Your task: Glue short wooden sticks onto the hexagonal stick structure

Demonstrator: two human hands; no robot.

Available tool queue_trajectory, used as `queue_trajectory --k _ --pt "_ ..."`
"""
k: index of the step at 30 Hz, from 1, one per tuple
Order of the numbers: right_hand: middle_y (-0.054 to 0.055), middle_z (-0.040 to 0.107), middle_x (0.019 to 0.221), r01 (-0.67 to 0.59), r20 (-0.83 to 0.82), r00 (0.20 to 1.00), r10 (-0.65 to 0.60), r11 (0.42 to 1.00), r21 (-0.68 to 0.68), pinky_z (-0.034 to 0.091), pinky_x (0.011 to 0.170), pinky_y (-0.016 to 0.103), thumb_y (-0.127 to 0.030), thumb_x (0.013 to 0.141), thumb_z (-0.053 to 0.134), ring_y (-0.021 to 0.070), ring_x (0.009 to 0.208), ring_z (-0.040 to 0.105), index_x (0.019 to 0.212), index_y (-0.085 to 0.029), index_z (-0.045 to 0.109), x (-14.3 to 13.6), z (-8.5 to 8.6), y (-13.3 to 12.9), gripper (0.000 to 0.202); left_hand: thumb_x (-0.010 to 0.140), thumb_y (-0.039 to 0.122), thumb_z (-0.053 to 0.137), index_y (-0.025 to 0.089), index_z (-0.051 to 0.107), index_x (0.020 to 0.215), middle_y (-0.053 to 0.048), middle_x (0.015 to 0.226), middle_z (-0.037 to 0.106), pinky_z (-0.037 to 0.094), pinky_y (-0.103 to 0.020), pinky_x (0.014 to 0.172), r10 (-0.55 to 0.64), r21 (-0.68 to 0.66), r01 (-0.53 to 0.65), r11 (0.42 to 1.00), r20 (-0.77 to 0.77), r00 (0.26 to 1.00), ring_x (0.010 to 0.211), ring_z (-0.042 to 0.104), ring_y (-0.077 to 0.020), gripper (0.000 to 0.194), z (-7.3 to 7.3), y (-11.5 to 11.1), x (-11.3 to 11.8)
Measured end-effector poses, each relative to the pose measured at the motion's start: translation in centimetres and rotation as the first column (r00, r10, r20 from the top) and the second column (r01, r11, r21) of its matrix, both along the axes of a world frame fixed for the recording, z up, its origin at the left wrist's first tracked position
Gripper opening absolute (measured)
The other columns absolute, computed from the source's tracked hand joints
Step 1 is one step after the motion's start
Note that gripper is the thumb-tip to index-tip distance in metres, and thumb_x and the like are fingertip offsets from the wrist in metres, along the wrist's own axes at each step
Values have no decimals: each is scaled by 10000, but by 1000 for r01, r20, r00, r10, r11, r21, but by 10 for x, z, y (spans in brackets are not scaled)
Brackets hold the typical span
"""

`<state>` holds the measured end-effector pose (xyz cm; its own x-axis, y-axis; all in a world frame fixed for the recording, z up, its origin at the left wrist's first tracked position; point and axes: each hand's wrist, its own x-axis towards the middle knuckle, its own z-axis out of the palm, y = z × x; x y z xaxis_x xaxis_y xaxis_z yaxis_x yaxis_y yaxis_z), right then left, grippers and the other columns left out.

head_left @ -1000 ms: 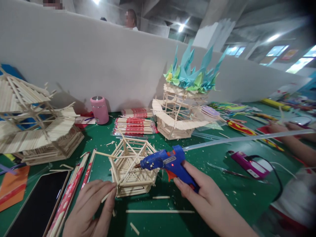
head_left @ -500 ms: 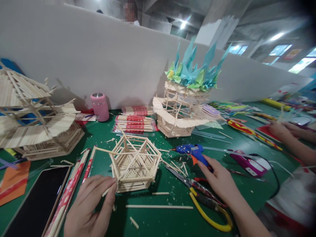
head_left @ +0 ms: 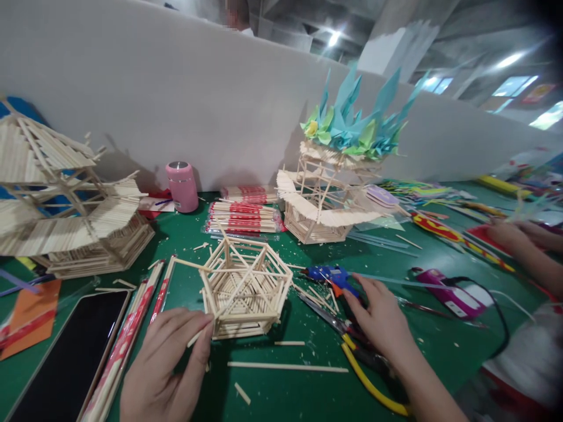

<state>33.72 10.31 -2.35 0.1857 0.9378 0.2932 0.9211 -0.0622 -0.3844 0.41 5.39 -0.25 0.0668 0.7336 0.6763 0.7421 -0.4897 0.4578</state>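
A frame of pale wooden sticks (head_left: 246,287) with a web-like floor stands in the middle of the table. At its near left corner, my left hand (head_left: 169,357) pinches a short stick (head_left: 194,338) between thumb and fingers, touching the frame. On the right, my right hand (head_left: 382,313) has its fingers spread at the handle of a blue glue gun (head_left: 329,275), which lies with its nozzle toward the frame. Whether the fingertips still touch the handle is hard to tell. Yellow-handled pliers (head_left: 365,378) lie below that hand, partly hidden.
Stick pavilions stand at left (head_left: 79,228) and behind (head_left: 316,217), near a pink bottle (head_left: 182,187) and stick packs (head_left: 244,217). A phone (head_left: 74,351) lies at left, a purple device (head_left: 451,293) at right. A person's hands (head_left: 505,234) are at far right.
My right hand has loosened from the glue gun's handle and its fingers have spread; the gun now lies lower on the table. My left hand keeps its pinch. The view has shifted slightly.
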Motion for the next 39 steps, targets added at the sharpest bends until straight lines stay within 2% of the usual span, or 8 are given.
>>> queue_trajectory --k 3,5,10,14,18,28,34,39 --pt "119 596 1026 -67 -23 997 69 995 75 473 820 422 -403 845 438 277 951 576 1082 -191 577 -25 26 -8 347 836 212 537 195 630 874 -17 794 688 501 -253 737 5 -4 -5 1000 6 1000 783 611 -148 102 1 -1 0" --pt "90 594 1007 -201 -87 972 219 963 181 472 812 379 -342 866 477 242 933 575 1074 -224 567 -52 43 -15 255 827 195 548 197 626 881 -17 797 688 501 -259 742 9 -2 -9 1000 3 1000 778 611 -150 95 0 -2 -1" --pt "71 573 1000 -683 -130 675 726 682 262 478 793 344 -161 799 579 209 938 546 1086 -214 571 -122 69 -22 292 823 188 561 200 615 924 -19 834 692 488 -263 780 -7 -28 6 1000 -28 1000 826 605 -153 115 -2 -2 -4" --pt "86 563 1034 -790 -173 556 813 582 195 435 883 349 -155 770 604 204 992 518 1016 -149 617 -150 75 -15 246 845 195 530 187 617 912 -16 810 694 482 -237 763 -28 6 29 1000 -42 999 799 609 -139 111 3 0 -3" --pt "88 524 1140 -809 -192 550 813 575 119 374 964 371 -195 763 622 214 1083 463 1034 -149 608 -158 74 -9 276 837 165 528 184 618 892 -12 805 694 473 -233 777 -50 6 51 999 -63 997 788 606 -133 107 6 0 -3" --pt "86 492 1168 -784 -261 568 780 610 116 364 970 366 -201 750 638 210 1111 442 1093 -162 562 -159 71 -7 354 795 139 566 203 609 904 -5 814 686 487 -239 760 -63 -7 63 998 -2 998 803 606 -140 134 2 2 -4" --pt "85 477 1179 -776 -273 577 770 621 110 361 973 360 -196 750 635 210 1127 432 1102 -168 555 -158 70 -6 361 786 235 606 224 585 1019 -17 885 672 500 -271 758 26 -80 -20 997 72 997 841 608 -167 234 -7 -2 -2" --pt "93 484 1167 -774 -260 580 772 622 121 348 982 352 -182 750 625 209 1126 429 1083 -147 570 -158 71 -7 340 790 164 589 223 597 975 -5 857 670 493 -240 777 -38 -44 41 998 69 997 831 607 -144 194 -6 0 -3"
